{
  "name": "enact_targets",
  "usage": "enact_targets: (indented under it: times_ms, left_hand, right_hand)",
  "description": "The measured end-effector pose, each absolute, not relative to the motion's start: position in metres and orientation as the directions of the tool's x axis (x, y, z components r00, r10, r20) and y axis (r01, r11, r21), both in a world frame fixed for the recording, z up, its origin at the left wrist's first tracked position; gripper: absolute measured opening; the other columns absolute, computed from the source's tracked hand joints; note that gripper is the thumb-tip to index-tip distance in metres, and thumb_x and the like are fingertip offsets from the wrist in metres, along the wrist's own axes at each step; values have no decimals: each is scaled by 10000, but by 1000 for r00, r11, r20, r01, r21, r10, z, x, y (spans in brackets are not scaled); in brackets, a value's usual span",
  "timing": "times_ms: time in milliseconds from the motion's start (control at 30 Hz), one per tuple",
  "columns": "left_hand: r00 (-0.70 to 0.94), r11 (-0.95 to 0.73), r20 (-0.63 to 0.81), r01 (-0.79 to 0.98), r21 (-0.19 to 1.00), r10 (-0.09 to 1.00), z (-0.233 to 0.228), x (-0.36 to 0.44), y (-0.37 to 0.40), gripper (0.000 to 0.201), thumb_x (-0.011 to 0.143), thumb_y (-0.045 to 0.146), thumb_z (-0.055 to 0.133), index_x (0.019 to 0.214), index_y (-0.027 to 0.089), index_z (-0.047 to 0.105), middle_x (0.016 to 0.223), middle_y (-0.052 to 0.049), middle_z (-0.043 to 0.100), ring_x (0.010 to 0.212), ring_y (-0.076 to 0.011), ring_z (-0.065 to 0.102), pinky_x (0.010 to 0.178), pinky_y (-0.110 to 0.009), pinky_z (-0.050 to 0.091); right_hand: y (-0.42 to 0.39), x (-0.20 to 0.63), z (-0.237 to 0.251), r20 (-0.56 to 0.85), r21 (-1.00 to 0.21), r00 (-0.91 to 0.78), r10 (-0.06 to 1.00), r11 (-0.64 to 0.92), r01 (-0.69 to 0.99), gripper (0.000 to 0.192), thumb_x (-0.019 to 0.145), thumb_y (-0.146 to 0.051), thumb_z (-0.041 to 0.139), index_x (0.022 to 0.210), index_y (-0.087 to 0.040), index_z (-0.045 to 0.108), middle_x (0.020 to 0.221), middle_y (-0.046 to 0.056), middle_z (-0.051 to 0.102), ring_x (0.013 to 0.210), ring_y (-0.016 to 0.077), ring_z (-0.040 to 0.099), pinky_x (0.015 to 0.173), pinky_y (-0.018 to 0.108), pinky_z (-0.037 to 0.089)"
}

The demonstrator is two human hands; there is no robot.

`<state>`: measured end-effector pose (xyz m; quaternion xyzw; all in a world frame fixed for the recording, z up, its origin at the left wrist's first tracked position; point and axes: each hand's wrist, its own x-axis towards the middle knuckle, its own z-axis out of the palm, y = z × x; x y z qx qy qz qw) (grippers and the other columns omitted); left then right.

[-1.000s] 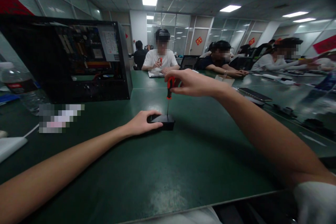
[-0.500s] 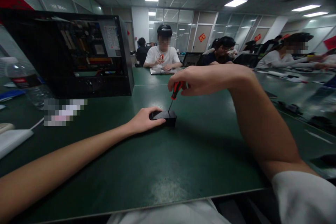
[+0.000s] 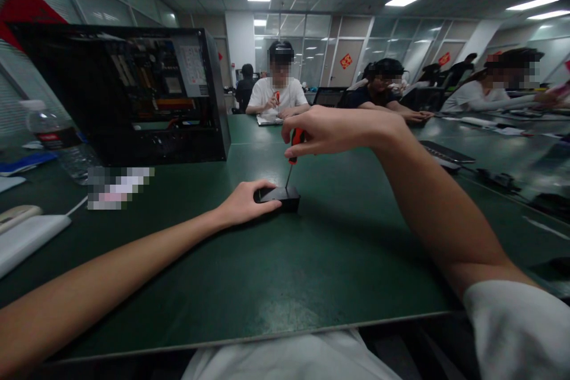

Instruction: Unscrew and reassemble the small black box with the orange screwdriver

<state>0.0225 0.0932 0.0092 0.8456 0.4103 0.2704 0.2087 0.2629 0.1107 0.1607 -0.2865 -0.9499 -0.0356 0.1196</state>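
The left hand presses flat on the small black box — which sits mid-table — pinning it. The right hand is closed round the red-handled screwdriver, tip on the box top. Step in hand appears to be screw driving; the next move calls for a steady, upright shaft.

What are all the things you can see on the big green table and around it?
small box: one, black, middle of the table, under the left hand
screwdriver: one, red and black handle, tip down on the box
computer case: one, black, open side, far left
water bottle: one, clear, left of the case
table: one, dark green
people: several, seated at the far side
left hand: one, resting on the box
right hand: one, gripping the screwdriver
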Motion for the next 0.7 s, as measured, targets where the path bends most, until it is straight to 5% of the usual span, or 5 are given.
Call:
enact_targets:
  times_ms: [133,267,700]
  left_hand:
    - [537,-602,297,587,542,790,10,23,89,499,834,512,706,1178,150,712,1086,-82,757,948,-265,706,874,-349,528]
    - [547,-614,302,585,530,781,11,23,89,504,845,518,697,1187,148,704,1076,-78,756,945,-262,705,860,-340,524]
    - [556,-628,317,559,541,768,8,22,91,489,837,527,703,1168,168,712,1016,-58,759,900,-247,700,836,-327,528]
  right_hand:
    - [107,260,163,206,73,-845,493,854,515,167,874,-336,672,997,-225,697,932,38,714,783,170,624,665,292,430]
    - [101,260,164,214,57,-848,485,861,506,314,798,-322,755,1091,-236,680,941,29,709,804,179,626,671,286,425]
    - [97,255,167,240,27,-877,417,900,435,192,897,-385,636,969,-216,690,903,35,703,806,173,619,703,299,438]
